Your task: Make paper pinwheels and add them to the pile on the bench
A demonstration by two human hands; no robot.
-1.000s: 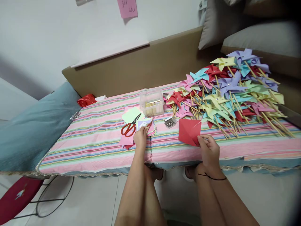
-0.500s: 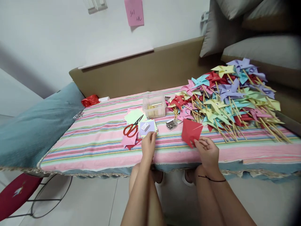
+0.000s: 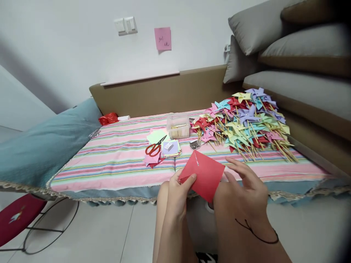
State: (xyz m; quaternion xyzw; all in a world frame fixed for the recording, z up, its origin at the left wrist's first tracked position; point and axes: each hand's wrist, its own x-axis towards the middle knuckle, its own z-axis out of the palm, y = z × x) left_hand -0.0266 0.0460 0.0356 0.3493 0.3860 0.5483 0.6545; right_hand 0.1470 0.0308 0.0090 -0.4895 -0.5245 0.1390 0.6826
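My left hand (image 3: 178, 190) grips a square of red paper (image 3: 207, 175) by its left corner, thumb on top. Slits run in from the paper's corners. At the opposite corner my right hand (image 3: 248, 186) is open, its thumb and fingers apart around the paper's edge. Beyond the paper lie a small clear box of metal pins (image 3: 195, 144) and a stack of coloured paper squares (image 3: 175, 149) with a little white box (image 3: 168, 146) on top. Scissors with red handles (image 3: 154, 149) rest to the left, over pink and red paper pieces (image 3: 151, 159).
A clear plastic tub (image 3: 178, 126) with thin sticks stands behind the stack. Many paper pinwheels on sticks (image 3: 246, 124) are heaped at the right, below grey cushions (image 3: 298, 80). A striped cloth (image 3: 115, 164) covers the seat. A red stool (image 3: 19, 219) stands at the lower left.
The red paper has come from the right to above my knees. My left hand has left the paper stack and taken hold of it; my right hand has let go.
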